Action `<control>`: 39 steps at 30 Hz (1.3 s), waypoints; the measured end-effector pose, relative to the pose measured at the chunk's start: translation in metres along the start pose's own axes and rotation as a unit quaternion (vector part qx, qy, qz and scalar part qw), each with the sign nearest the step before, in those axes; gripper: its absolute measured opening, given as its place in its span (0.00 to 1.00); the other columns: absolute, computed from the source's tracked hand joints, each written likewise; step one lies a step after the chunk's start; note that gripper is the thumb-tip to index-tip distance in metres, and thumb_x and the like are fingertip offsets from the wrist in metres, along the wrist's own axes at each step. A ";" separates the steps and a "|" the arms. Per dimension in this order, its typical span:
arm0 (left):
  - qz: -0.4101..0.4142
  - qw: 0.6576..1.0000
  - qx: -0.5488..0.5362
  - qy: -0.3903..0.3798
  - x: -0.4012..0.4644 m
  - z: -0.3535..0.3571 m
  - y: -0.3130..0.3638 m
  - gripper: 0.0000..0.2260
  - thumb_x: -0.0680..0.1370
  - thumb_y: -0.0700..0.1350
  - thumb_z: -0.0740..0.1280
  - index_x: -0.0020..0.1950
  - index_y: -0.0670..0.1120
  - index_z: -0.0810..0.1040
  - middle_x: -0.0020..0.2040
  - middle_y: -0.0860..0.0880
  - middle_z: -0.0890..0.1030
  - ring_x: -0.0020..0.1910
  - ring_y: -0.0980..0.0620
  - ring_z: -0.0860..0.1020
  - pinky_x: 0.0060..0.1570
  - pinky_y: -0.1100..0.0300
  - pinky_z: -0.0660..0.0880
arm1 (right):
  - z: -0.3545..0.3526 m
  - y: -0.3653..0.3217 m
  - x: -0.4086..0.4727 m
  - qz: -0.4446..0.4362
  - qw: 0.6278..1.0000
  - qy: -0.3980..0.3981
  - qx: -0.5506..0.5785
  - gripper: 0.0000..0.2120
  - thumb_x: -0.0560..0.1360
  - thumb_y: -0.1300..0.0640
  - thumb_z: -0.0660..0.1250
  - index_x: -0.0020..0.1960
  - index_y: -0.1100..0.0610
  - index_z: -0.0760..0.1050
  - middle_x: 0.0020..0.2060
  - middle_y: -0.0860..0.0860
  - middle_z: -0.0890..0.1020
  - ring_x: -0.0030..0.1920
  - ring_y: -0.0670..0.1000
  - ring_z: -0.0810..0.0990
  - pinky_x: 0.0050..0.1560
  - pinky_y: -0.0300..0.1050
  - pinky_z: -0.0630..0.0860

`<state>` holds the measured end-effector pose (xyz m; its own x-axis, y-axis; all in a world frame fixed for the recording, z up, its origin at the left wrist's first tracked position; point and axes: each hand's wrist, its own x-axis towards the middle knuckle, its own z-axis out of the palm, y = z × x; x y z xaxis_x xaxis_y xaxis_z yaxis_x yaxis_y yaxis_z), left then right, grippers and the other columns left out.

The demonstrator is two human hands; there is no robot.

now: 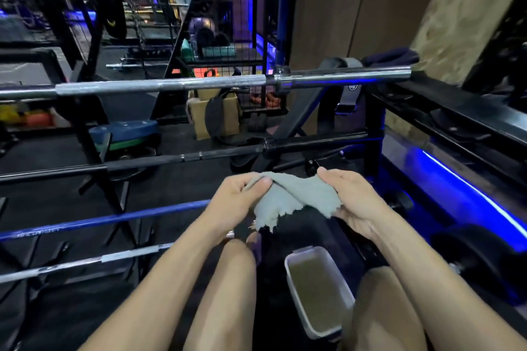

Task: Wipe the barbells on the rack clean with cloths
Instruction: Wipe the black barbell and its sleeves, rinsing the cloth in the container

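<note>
A person looks down at both bare hands, which hold a grey cloth stretched between them, above their knees. The left hand pinches one edge of the cloth between thumb and curled fingers. The right hand grips the opposite edge, thumb on top and fingers tucked beneath the fabric. The cloth sags in the middle, and its frayed lower edge hangs down between the two hands.

Beyond the hands stands a black rack carrying four barbells, one above another, each running across the view from left to right. At the top is a chrome barbell. Below it is a black barbell, just past the cloth and apart from it. Lower still, a blue barbell passes behind the left wrist, and a second silver barbell lies lowest, behind the left forearm. The cloth touches none of them.

On the dark floor between the knees sits a white rectangular tub holding murky liquid.
</note>
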<state>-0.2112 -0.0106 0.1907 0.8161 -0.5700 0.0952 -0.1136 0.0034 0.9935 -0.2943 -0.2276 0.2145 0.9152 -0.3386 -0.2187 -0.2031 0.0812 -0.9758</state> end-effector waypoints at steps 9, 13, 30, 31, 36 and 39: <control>-0.007 0.975 0.142 -0.169 -0.021 0.000 0.025 0.16 0.84 0.49 0.65 0.44 0.39 0.76 0.37 0.44 0.75 0.37 0.48 0.69 0.41 0.51 0.67 | -0.007 -0.035 -0.046 0.002 0.965 -0.072 0.254 0.12 0.72 0.60 0.69 0.54 0.61 0.83 0.40 0.53 0.82 0.33 0.45 0.79 0.37 0.35 0.79; 0.017 0.977 0.144 -0.155 -0.024 0.017 0.025 0.20 0.73 0.46 0.79 0.62 0.51 0.76 0.52 0.47 0.82 0.48 0.51 0.80 0.56 0.40 0.77 | -0.005 -0.046 -0.061 0.017 0.944 -0.107 0.311 0.16 0.73 0.62 0.69 0.57 0.69 0.80 0.46 0.61 0.84 0.40 0.52 0.86 0.41 0.41 0.84; -0.029 0.994 -0.093 -0.058 -0.039 0.031 0.057 0.14 0.81 0.48 0.64 0.56 0.38 0.78 0.48 0.41 0.72 0.43 0.44 0.66 0.37 0.55 0.65 | -0.006 -0.027 -0.078 0.006 0.989 -0.145 0.024 0.21 0.69 0.40 0.78 0.55 0.52 0.82 0.46 0.49 0.80 0.40 0.44 0.74 0.44 0.43 0.70; -0.033 0.993 -0.093 -0.071 -0.041 0.029 0.059 0.11 0.82 0.48 0.64 0.55 0.41 0.77 0.47 0.42 0.70 0.41 0.45 0.65 0.36 0.57 0.66 | -0.003 -0.024 -0.081 0.001 0.988 -0.153 -0.014 0.21 0.67 0.37 0.77 0.54 0.49 0.84 0.46 0.46 0.81 0.40 0.43 0.75 0.46 0.43 0.70; -0.029 0.992 -0.089 -0.087 -0.046 0.024 0.063 0.11 0.84 0.47 0.63 0.44 0.46 0.78 0.38 0.48 0.73 0.33 0.54 0.66 0.28 0.65 0.68 | 0.009 -0.015 -0.087 0.014 0.982 -0.171 -0.084 0.25 0.75 0.32 0.65 0.58 0.51 0.84 0.55 0.47 0.86 0.57 0.48 0.83 0.64 0.54 0.77; -0.032 0.994 -0.080 -0.065 -0.045 0.021 0.063 0.09 0.82 0.46 0.67 0.43 0.47 0.80 0.34 0.50 0.74 0.30 0.56 0.66 0.26 0.65 0.66 | 0.014 -0.014 -0.086 0.033 0.983 -0.174 -0.050 0.24 0.77 0.37 0.66 0.60 0.55 0.84 0.57 0.52 0.86 0.57 0.52 0.84 0.63 0.52 0.79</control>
<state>-0.2670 -0.0017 0.2474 0.7379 -0.6741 0.0336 0.0358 0.0889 0.9954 -0.3657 -0.1859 0.2467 0.9587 0.0074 -0.2843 -0.2842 -0.0068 -0.9587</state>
